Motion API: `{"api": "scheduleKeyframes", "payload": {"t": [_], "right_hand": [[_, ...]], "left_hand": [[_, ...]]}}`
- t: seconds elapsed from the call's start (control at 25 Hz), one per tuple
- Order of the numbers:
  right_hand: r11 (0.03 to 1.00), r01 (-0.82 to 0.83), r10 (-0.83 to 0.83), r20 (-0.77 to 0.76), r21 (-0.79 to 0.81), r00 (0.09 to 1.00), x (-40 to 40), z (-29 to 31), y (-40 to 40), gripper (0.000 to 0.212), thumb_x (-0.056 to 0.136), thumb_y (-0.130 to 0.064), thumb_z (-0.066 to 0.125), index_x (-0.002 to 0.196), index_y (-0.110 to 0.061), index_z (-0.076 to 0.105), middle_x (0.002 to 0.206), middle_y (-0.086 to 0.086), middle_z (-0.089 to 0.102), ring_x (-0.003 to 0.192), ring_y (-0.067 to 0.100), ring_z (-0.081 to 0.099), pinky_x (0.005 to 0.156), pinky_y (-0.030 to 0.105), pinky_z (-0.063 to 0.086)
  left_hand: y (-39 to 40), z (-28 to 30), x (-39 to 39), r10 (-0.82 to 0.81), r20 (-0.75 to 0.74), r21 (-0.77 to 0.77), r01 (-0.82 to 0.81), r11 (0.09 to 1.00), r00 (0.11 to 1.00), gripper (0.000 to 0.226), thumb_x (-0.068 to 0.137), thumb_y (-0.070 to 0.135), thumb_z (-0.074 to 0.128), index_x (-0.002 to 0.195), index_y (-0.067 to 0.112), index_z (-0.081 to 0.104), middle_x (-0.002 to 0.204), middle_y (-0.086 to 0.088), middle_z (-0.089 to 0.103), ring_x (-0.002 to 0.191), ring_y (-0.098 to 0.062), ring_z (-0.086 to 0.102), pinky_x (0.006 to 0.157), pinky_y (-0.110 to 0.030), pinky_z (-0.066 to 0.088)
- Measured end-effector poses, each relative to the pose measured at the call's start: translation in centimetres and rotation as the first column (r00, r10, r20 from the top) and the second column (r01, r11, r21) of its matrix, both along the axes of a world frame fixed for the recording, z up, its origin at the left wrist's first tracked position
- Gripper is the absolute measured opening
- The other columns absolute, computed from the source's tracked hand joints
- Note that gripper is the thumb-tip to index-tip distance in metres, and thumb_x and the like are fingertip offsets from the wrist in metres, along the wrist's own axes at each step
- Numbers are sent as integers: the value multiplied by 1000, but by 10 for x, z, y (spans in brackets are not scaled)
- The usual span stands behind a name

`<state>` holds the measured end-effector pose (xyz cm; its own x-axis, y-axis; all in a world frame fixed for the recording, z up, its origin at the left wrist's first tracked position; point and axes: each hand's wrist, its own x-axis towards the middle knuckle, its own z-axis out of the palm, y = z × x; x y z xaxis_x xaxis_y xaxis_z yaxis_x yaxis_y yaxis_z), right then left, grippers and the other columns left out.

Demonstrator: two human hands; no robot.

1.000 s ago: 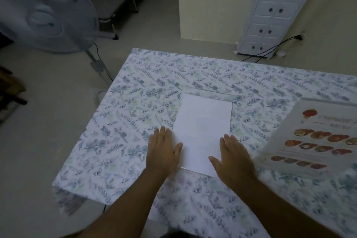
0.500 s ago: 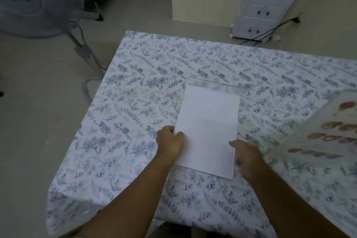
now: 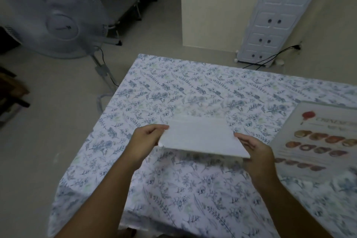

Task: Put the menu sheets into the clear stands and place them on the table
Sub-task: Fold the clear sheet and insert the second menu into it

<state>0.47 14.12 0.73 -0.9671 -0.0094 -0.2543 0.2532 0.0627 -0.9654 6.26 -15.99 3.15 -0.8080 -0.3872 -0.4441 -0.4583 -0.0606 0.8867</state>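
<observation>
I hold a clear stand with a white sheet (image 3: pixel 201 136) in it, blank side up, lifted off the table and tilted with its far edge low. My left hand (image 3: pixel 146 141) grips its left edge. My right hand (image 3: pixel 253 149) grips its right near corner. The stand's clear upper part shows faintly beyond the sheet. A second menu sheet (image 3: pixel 320 141), printed with food pictures, lies flat at the table's right.
The table (image 3: pixel 173 189) wears a blue floral cloth that hangs over the left and near edges. A standing fan (image 3: pixel 58 17) is on the floor to the left. A white panel (image 3: pixel 276 15) leans on the wall behind, with black cables beside it.
Both hands went from flat beside the sheet to gripping its side edges, and they have lifted it off the cloth and tipped it up toward me.
</observation>
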Motion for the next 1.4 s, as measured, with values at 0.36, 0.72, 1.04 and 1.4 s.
{"api": "scheduleKeyframes", "payload": {"t": [0.36,0.72,1.04,1.4], "right_hand": [[945,48,53,-298,324,953,-30,33,-33,16,92,-16,66,93,-31,71,86,-18,70,77,-10,63,64,5,46],[904,58,105,-350,424,931,-13,10,-49,6,99,-24,55,94,-23,58,82,-10,68,74,-5,65,50,9,46],[833,140,92,-384,535,919,-8,5,-54,10,100,-27,54,94,-21,59,85,-3,68,76,10,65,55,20,45],[499,-212,478,-63,840,876,42,5,1,70,93,-65,35,152,-27,33,160,-3,36,147,17,30,117,46,30]], "left_hand": [[-20,23,-32,-143,-245,-549,-15,836,959,15,90,20,75,101,12,82,93,-7,69,83,-13,65,78,-32,54],[-17,-12,-30,-28,-325,-297,-74,952,945,21,99,25,64,114,24,78,105,8,81,101,-10,75,87,-38,63],[-8,-12,-25,-29,-381,-415,-143,898,924,17,99,28,64,101,21,79,80,25,74,83,-8,73,71,-35,62],[64,-6,55,-143,-128,-674,20,738,981,57,105,43,42,158,22,37,163,4,39,151,-11,32,124,-37,30]]}}
